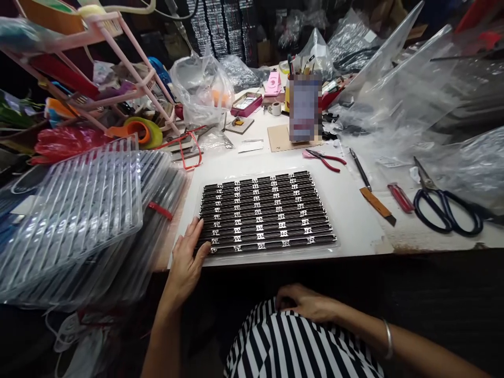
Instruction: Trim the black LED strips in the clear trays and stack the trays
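Observation:
A clear plastic tray (333, 244) lies on a white board, filled with several rows of slim black strips (271, 228) that carry silvery metal pieces. My left hand (189, 251) rests on the tray's near left corner, fingers stretched out and thumb on the end of the nearest strips. Down at my lap, against black-and-white striped cloth (268, 341), is my right hand (305, 303). Its fingers are curled inward, and whatever they may hold is hidden.
Stacked clear ridged trays (98, 205) stand at the left below a pink rack (129, 63). Red-handled pliers (325, 159), a black pen-like tool (360, 168), a cutter blade (378, 206) and large scissors (444, 207) lie right. Plastic bags (205, 84) crowd the back.

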`<state>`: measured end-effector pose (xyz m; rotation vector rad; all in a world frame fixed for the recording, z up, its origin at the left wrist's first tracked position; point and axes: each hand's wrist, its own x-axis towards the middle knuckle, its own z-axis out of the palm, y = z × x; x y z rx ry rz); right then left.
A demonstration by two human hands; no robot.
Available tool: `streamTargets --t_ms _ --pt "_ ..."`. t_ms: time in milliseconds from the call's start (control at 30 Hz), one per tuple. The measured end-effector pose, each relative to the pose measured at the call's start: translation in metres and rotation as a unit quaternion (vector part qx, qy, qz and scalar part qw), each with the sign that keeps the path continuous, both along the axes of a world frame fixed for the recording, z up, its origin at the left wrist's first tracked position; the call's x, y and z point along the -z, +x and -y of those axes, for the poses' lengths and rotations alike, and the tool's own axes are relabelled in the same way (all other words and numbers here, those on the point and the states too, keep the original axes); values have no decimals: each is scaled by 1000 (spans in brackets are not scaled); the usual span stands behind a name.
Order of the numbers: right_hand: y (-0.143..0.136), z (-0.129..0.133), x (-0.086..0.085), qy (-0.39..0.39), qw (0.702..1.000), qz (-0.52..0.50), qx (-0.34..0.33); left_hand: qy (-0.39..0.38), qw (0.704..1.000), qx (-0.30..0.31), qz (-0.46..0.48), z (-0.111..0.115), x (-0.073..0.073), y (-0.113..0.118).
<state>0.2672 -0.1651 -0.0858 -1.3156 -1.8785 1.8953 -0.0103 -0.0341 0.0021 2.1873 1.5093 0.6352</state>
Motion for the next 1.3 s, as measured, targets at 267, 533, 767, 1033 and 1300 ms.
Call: streamTargets --t_ms 267,533,767,1033,1300 --pt "-15 -16 -14 11 991 -30 -127 2 1000 6 -21 1 0 -3" --pt "-24 -20 -13 38 995 91 -20 2 999 12 -43 0 1 -2" --pt "-36 -40 -11 32 992 42 -118 -47 997 51 -28 1 -10 -9" --pt "-36 -3 -2 67 984 136 -99 -65 987 -20 144 -3 -4 -8" --pt "-21 -8 -17 91 974 192 -76 -73 968 -79 228 -6 -1 -8"
